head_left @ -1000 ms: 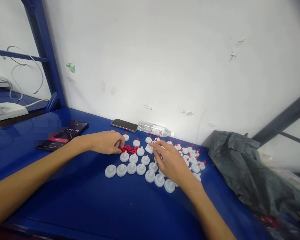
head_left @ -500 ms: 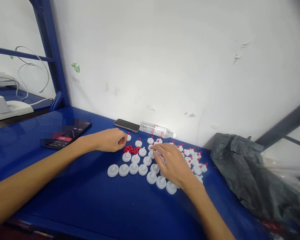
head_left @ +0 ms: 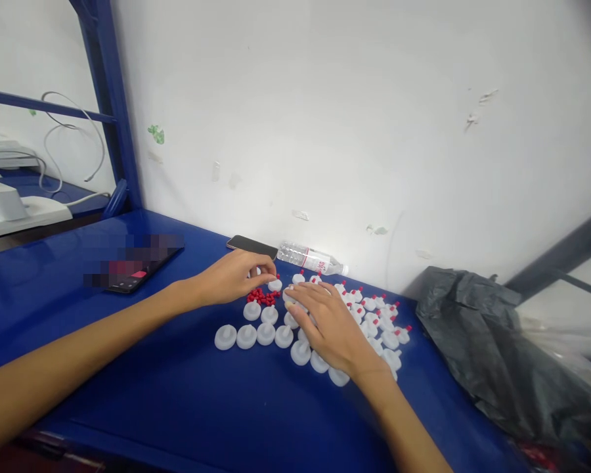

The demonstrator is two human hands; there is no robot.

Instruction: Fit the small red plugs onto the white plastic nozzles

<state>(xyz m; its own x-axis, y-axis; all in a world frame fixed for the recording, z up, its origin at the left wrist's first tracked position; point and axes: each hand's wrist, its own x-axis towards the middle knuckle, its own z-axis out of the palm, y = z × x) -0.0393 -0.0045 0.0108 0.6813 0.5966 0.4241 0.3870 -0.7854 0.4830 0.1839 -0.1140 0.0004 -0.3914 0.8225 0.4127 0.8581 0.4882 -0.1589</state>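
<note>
My left hand (head_left: 239, 276) is curled with thumb and index finger close together beside a white round piece with a red tip (head_left: 274, 285). Whatever lies between those fingertips is too small to make out. A heap of small red caps (head_left: 262, 297) lies just under this hand. My right hand (head_left: 328, 322) has its thumb and fingers on a white disc-shaped piece with a nozzle (head_left: 287, 297), partly covered by the fingers. Its palm hides several more. Bare-nozzled white pieces (head_left: 246, 336) stand in rows at the front; red-tipped ones (head_left: 372, 303) crowd at the right.
A clear bottle (head_left: 310, 257) lies against the wall beside a dark phone (head_left: 252, 247). Another phone (head_left: 140, 269) rests on the blue table (head_left: 177, 407) at the left. A dark plastic bag (head_left: 477, 348) is heaped at the right edge.
My left hand has moved right, from the leftmost red-tipped piece to the one beside it. The right hand has shifted left onto a bare-nozzled white piece. The view has turned slightly.
</note>
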